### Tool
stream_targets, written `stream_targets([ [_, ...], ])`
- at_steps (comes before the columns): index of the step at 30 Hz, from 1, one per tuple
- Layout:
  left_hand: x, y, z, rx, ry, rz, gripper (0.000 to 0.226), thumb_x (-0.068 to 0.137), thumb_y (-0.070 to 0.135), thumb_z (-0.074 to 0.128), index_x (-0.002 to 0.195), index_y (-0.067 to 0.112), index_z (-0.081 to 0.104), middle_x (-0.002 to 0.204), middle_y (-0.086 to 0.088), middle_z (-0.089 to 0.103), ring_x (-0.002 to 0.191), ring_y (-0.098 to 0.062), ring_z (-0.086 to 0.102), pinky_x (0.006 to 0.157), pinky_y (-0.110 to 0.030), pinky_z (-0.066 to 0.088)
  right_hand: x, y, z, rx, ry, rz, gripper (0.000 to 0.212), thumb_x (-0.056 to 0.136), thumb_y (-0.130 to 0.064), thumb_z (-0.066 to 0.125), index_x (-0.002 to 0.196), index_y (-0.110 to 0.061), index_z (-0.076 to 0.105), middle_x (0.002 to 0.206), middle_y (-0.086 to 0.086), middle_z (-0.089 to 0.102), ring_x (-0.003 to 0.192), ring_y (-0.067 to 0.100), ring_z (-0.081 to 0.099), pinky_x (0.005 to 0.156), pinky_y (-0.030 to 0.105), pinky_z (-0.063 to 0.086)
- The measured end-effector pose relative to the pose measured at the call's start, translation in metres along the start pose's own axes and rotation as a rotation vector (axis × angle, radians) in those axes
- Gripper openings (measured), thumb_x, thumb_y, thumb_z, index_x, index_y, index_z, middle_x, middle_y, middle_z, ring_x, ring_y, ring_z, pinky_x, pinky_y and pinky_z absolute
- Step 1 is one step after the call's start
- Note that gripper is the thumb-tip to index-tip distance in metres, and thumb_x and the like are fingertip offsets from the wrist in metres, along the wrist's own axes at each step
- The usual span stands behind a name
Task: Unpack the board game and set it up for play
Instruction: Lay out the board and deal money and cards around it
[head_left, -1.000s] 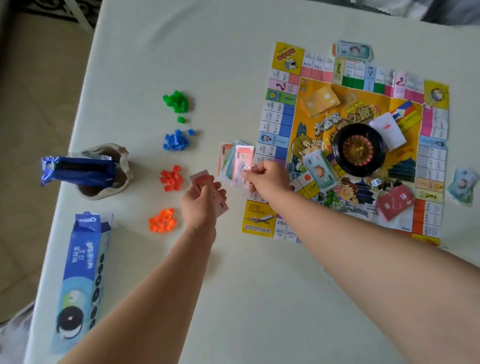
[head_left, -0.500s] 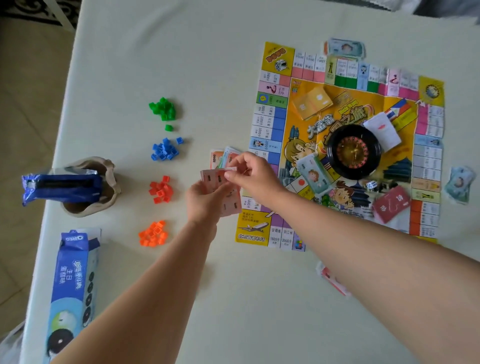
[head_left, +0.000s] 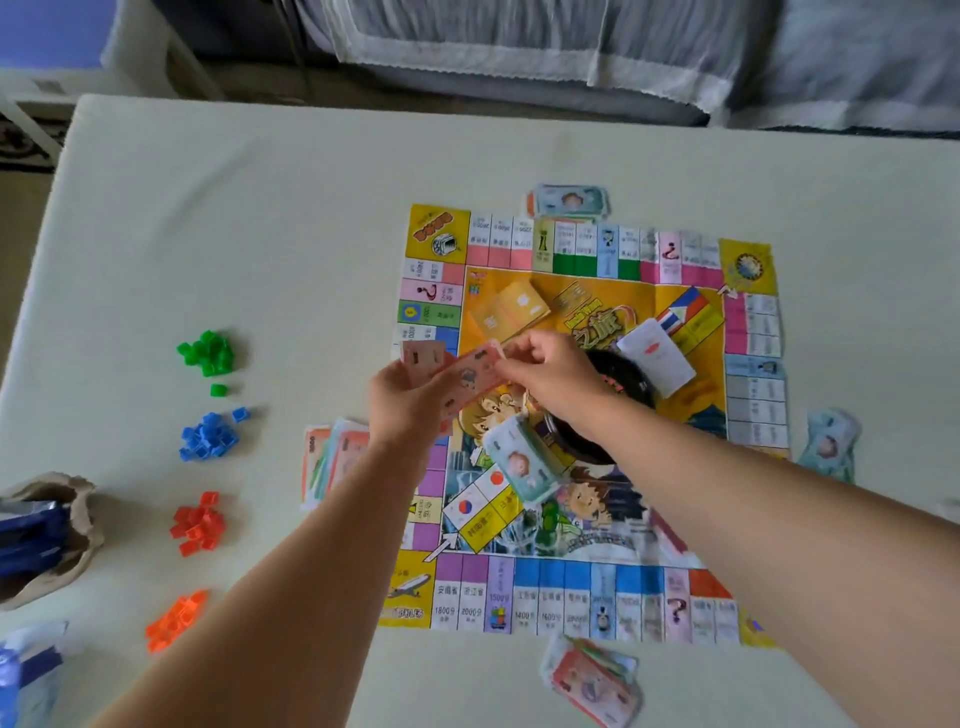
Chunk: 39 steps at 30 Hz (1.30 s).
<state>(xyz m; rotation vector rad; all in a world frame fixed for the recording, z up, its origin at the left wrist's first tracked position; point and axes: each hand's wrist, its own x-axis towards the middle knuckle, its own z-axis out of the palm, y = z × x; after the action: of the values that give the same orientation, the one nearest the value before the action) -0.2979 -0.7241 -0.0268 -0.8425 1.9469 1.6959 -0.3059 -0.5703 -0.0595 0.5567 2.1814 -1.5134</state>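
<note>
Both hands have moved over the board (head_left: 691, 291); left hand (head_left: 410, 405) grips pink notes (head_left: 422, 358), right hand (head_left: 556, 371) pinches one's corner. It's light, limp, slippery paper, best pinched near an edge.

Both my bare forearms reach forward from the lower edge and converge. My left hand (head_left: 410, 402), its back toward me, grips a small fan of pink paper banknotes (head_left: 422, 358). My right hand (head_left: 558, 376) pinches a single pink paper banknote (head_left: 475, 379) with curled fingers.
</note>
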Motion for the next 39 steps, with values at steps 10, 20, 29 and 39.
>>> stream_targets([
  [10, 0.077, 0.062, 0.126, -0.143, 0.062, -0.044, 0.019, 0.096, 0.007, 0.046, 0.091, 0.013, 0.064, 0.081, -0.005, 0.066, 0.062, -0.013, 0.060, 0.056, -0.026, 0.049, 0.100, -0.001, -0.108, 0.200, 0.330, 0.012, 0.021, 0.093, -0.034, 0.060, 0.087, -0.015, 0.057, 0.068, 0.000, 0.064, 0.052, 0.012, 0.053, 0.050, 0.025, 0.043],
  [20, 0.117, 0.088, 0.170, -0.156, 0.030, 0.111, 0.026, 0.101, 0.012, 0.039, 0.107, 0.025, 0.061, 0.096, 0.001, 0.064, 0.086, -0.013, 0.060, 0.081, -0.041, 0.054, 0.185, -0.009, -0.137, 0.030, 0.473, 0.094, 0.033, 0.091, -0.039, 0.061, 0.107, -0.011, 0.054, 0.098, 0.003, 0.067, 0.075, 0.016, 0.064, 0.066, 0.031, 0.054],
  [29, 0.085, 0.076, 0.201, 0.033, -0.215, 0.070, 0.016, 0.099, 0.015, 0.051, 0.111, 0.014, 0.061, 0.094, -0.007, 0.072, 0.081, -0.022, 0.072, 0.064, -0.034, 0.061, 0.130, 0.018, -0.147, 0.260, 0.200, -0.113, 0.025, 0.085, -0.034, 0.070, 0.095, -0.012, 0.062, 0.084, -0.001, 0.065, 0.078, 0.011, 0.061, 0.069, 0.027, 0.049],
  [39, 0.002, 0.035, 0.276, 0.132, -0.408, -0.115, 0.007, 0.096, 0.016, 0.054, 0.097, 0.016, 0.061, 0.092, -0.010, 0.072, 0.080, -0.024, 0.071, 0.079, -0.042, 0.056, 0.043, 0.099, -0.210, 0.332, 0.419, -0.042, 0.010, 0.081, -0.014, 0.074, 0.077, -0.018, 0.066, 0.073, 0.002, 0.067, 0.072, 0.022, 0.064, 0.072, 0.039, 0.055],
])
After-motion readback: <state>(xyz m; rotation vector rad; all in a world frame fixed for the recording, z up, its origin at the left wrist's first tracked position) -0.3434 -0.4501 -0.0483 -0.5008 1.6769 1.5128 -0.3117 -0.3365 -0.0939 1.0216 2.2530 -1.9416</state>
